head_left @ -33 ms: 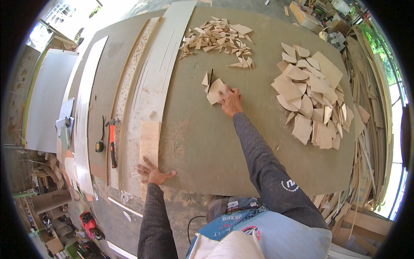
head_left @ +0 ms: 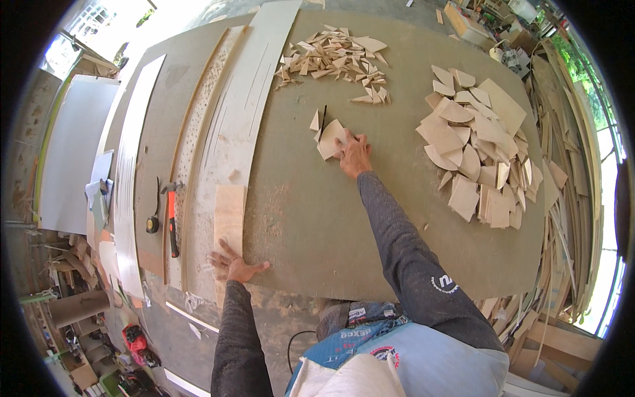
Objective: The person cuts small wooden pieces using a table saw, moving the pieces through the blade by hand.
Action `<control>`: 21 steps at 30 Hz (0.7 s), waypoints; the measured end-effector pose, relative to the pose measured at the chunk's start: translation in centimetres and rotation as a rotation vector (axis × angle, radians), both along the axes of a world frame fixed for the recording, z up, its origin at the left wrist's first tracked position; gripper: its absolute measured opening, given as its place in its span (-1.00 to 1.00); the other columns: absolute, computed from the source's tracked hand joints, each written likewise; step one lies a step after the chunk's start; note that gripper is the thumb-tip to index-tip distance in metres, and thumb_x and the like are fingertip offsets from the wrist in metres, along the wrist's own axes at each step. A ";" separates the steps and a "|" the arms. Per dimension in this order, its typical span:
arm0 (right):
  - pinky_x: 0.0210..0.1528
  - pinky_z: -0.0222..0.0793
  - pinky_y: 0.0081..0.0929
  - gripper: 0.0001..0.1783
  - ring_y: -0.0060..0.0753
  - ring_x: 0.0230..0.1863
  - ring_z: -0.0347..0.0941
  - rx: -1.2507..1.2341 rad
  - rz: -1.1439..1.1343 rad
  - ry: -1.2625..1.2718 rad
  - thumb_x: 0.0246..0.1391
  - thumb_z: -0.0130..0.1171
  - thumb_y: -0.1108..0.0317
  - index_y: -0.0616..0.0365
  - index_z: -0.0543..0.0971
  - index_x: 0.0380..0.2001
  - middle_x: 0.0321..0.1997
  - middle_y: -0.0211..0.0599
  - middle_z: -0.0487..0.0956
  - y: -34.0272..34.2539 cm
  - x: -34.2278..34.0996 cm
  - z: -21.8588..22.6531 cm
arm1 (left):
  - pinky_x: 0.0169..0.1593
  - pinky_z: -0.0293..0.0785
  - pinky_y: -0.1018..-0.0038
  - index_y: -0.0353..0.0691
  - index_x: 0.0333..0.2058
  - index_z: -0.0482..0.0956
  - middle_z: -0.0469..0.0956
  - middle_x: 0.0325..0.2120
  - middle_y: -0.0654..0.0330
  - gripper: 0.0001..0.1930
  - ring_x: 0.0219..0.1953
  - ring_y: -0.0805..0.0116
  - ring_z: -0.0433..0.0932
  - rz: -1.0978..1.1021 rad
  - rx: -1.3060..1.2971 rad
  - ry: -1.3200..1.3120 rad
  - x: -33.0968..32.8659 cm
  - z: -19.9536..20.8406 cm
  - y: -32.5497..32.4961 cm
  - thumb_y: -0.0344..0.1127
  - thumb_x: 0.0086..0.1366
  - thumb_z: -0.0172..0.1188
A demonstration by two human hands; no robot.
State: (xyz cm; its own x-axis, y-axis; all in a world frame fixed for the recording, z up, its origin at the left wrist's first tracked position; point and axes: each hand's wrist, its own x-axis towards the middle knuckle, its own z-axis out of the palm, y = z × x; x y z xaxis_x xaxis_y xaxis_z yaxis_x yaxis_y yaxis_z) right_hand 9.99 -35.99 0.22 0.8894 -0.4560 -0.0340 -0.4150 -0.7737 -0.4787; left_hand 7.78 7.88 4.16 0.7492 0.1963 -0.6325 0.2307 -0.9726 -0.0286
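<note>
My left hand [head_left: 233,262] is open, its fingers spread flat on the near end of a pale plywood strip [head_left: 229,205] at the table's front edge. The right arm reaches forward to mid-table, where my right hand [head_left: 356,159], fingers curled, grips the right edge of a thin flat piece of plywood [head_left: 330,140]. Against that piece's upper left side lies a slim black stick-like thing [head_left: 323,119], too small to name. A small triangular wood offcut [head_left: 314,121] is just left of it.
A heap of small wood slivers [head_left: 337,58] lies on the table [head_left: 311,225] farther back; larger thin cut pieces [head_left: 466,135] are piled at right. Leftward are a long white board [head_left: 264,79], an orange-handled hammer [head_left: 173,218] and a tape measure [head_left: 153,224]. Stacked boards [head_left: 569,165] line the right side.
</note>
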 end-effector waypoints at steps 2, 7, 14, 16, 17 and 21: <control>0.29 0.03 0.11 -0.41 -0.09 0.25 0.14 0.038 -0.022 0.023 0.11 0.37 0.21 0.03 0.55 0.23 0.31 -0.29 0.37 0.1 0.2 0.8 | 0.26 -0.37 -0.61 0.06 0.38 -0.82 -0.78 0.39 -0.38 0.81 0.46 -0.37 -0.73 0.001 0.004 0.003 0.0 -0.1 0.1 0.33 -0.42 0.67; 0.30 0.01 0.12 -0.39 -0.11 0.26 0.13 -0.011 0.000 0.073 0.10 0.38 0.21 -0.02 0.55 0.24 0.39 -0.28 0.34 -1.0 0.7 -0.1 | 0.27 -0.39 -0.60 0.10 0.38 -0.83 -0.81 0.38 -0.37 0.81 0.46 -0.37 -0.74 0.002 -0.001 0.022 0.4 -0.1 -0.1 0.34 -0.42 0.66; 0.31 0.03 0.06 -0.48 -0.09 0.27 0.11 -0.036 0.028 0.067 0.11 0.36 0.16 -0.15 0.62 0.18 0.48 -0.34 0.23 -1.1 0.9 -0.7 | 0.27 -0.39 -0.60 0.10 0.39 -0.82 -0.82 0.37 -0.38 0.80 0.45 -0.38 -0.75 0.016 -0.021 0.003 0.3 -0.1 0.0 0.35 -0.42 0.66; 0.31 0.04 0.04 -0.51 -0.08 0.27 0.11 -0.020 0.022 0.023 0.10 0.36 0.15 -0.16 0.65 0.14 0.50 -0.37 0.19 -1.6 0.2 -2.7 | 0.26 -0.38 -0.61 0.09 0.39 -0.81 -0.82 0.37 -0.39 0.81 0.45 -0.39 -0.75 -0.001 -0.021 0.008 0.5 0.0 -0.4 0.34 -0.42 0.66; 0.29 0.08 0.12 -0.51 -0.05 0.27 0.12 -0.031 0.039 0.027 0.11 0.35 0.17 -0.15 0.64 0.15 0.47 -0.35 0.21 -1.1 0.1 -2.4 | 0.26 -0.38 -0.61 0.09 0.39 -0.81 -0.82 0.37 -0.39 0.81 0.45 -0.39 -0.75 0.003 -0.015 0.012 0.3 0.0 -0.2 0.34 -0.42 0.66; 0.24 0.18 0.24 -0.50 0.01 0.26 0.13 -0.071 0.052 0.001 0.12 0.33 0.20 -0.14 0.61 0.17 0.40 -0.31 0.25 -0.2 -0.3 -1.4 | 0.25 -0.38 -0.62 0.06 0.39 -0.81 -0.80 0.38 -0.40 0.81 0.44 -0.41 -0.74 0.002 -0.023 -0.014 0.0 0.2 0.1 0.33 -0.42 0.67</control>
